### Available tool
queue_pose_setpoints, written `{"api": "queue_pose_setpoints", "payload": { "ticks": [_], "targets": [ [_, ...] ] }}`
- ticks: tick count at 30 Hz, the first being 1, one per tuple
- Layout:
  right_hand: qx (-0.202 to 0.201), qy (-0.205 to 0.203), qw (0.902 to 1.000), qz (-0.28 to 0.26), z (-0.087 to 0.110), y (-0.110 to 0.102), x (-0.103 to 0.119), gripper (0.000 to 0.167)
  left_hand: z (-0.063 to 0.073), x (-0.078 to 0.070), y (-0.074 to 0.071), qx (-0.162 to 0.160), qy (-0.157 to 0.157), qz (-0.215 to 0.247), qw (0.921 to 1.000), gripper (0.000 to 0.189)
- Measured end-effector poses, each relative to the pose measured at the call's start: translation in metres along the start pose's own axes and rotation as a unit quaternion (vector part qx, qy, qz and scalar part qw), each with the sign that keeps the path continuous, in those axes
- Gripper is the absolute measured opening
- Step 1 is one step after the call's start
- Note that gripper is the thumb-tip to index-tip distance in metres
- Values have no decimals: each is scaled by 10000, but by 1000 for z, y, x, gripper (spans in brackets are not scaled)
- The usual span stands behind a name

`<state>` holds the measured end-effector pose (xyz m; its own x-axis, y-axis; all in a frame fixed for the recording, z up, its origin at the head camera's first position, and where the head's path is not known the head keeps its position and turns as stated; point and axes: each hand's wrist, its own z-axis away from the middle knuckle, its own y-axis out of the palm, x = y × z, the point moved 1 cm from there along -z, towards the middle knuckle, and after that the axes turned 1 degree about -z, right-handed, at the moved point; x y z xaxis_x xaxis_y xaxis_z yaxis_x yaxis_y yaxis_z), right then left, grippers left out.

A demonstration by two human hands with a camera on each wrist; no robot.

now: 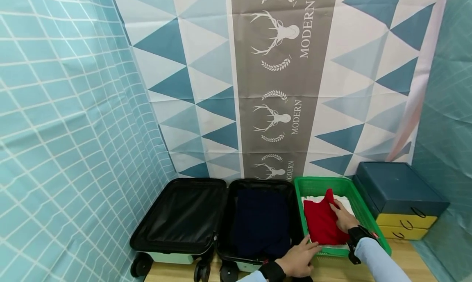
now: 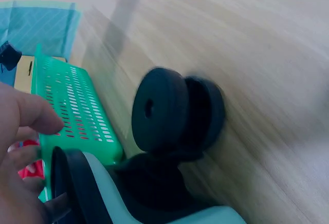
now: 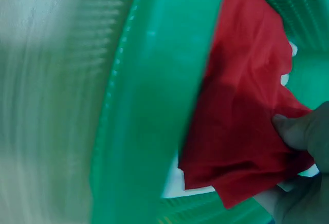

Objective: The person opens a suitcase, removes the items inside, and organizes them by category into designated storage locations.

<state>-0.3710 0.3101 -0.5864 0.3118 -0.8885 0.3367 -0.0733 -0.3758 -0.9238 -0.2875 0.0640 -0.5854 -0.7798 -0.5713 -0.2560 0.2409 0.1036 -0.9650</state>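
My right hand pinches the right side of a folded red cloth inside a green plastic basket. In the right wrist view the thumb presses on top of the red cloth, with fingers beneath its edge. White cloth shows under the red one. My left hand reaches to the basket's near left corner, its fingers loosely extended at the rim. Seen from the left wrist, those fingers lie beside the green basket, over the suitcase's edge.
An open suitcase lies left of the basket, its black-lined left half bare. Folded dark navy cloth fills the right half. Its black wheels stick out at the front. A blue box with yellow drawers stands right of the basket.
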Motion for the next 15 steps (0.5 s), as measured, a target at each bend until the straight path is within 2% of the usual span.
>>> {"api": "queue_pose_setpoints", "payload": {
  "ticks": [4,7,9,11,15],
  "targets": [
    [-229,1,9997,-45,10,2,-8,56,7,2,1,123,252,-258,9993,61],
    [-377,223,9989,174,12,2,-14,56,17,11,3,-30,393,-62,9992,66],
    [-394,358,9982,287,12,1,-15,51,25,18,5,-154,367,152,9991,67],
    [-241,397,9984,337,10,0,-13,42,33,27,7,-208,236,476,9984,65],
    [623,45,9980,0,9,2,-4,31,44,39,8,-93,-205,921,9955,68]
  ]
}}
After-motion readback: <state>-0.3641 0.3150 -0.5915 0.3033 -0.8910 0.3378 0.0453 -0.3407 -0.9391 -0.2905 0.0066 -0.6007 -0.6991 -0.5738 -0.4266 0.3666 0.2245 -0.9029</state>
